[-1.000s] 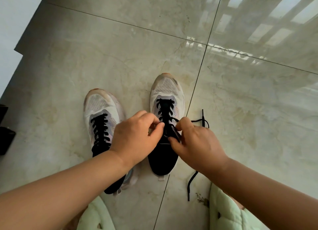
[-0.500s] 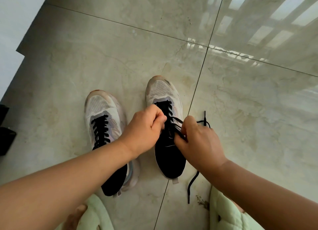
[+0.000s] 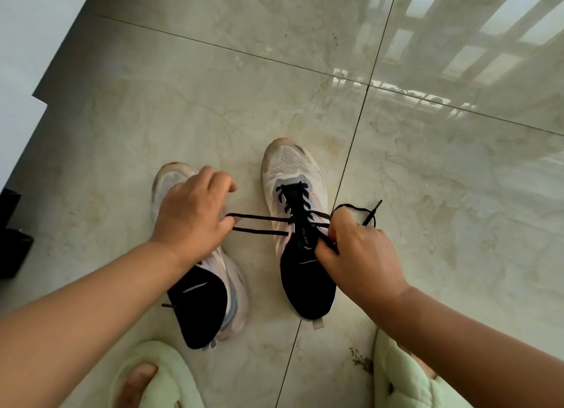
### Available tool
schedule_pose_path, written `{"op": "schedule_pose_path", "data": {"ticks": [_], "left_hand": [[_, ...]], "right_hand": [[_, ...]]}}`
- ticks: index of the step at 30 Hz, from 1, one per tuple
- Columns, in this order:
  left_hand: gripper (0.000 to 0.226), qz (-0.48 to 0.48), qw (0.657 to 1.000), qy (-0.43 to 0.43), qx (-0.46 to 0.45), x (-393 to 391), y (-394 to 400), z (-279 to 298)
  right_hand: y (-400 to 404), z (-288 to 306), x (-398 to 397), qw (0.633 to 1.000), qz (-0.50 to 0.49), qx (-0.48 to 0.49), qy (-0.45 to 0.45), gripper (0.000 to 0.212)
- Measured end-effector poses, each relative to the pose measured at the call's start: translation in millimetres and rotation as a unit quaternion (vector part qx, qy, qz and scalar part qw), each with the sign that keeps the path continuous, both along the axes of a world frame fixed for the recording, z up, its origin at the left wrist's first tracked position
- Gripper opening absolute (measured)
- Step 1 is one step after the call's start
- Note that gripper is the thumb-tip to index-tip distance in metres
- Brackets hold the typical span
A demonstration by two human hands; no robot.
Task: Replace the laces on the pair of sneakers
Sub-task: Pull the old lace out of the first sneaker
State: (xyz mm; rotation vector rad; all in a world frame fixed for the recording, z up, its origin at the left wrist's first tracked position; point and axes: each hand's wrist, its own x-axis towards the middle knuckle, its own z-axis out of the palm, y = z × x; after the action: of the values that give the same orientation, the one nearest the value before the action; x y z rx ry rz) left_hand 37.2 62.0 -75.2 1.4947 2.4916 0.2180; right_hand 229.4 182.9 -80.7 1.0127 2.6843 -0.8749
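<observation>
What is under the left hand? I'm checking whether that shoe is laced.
Under the left hand lies the left sneaker; its toe and black heel show, but its lacing is covered.

Two white mesh sneakers with black heels are counted on the floor: the left sneaker (image 3: 213, 288) and the right sneaker (image 3: 297, 224). One black flat lace (image 3: 259, 224) is seen pulled out sideways from the right sneaker, in two strands; a short black lace end (image 3: 169, 306) is seen beside the left sneaker. Two bare hands are counted, the left hand (image 3: 190, 215) and the right hand (image 3: 358, 255). Two pale green padded slippers are seen, one (image 3: 164, 377) at the lower left and one (image 3: 403, 374) at the lower right. Four glossy beige floor tiles (image 3: 198, 102) are partly shown.
</observation>
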Motion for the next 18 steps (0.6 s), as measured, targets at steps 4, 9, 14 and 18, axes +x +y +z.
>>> {"op": "schedule_pose_path", "data": {"ticks": [4,9,14,18], "left_hand": [[0.029,-0.123,0.984,-0.074,0.103,20,-1,5],[0.012,-0.157,0.979,-0.035,0.126,45,4,1],[0.015,-0.149,0.982,-0.019,0.114,42,16,0],[0.008,-0.083,0.996,0.018,0.02,29,12,-6]], "right_hand": [[0,0,0,1.0,0.0,0.002,0.002,0.025],[-1,2,0,1.0,0.004,0.009,0.008,0.027],[0,4,1,1.0,0.01,0.005,0.008,0.027],[0,4,2,1.0,0.005,0.007,0.001,0.027]]}}
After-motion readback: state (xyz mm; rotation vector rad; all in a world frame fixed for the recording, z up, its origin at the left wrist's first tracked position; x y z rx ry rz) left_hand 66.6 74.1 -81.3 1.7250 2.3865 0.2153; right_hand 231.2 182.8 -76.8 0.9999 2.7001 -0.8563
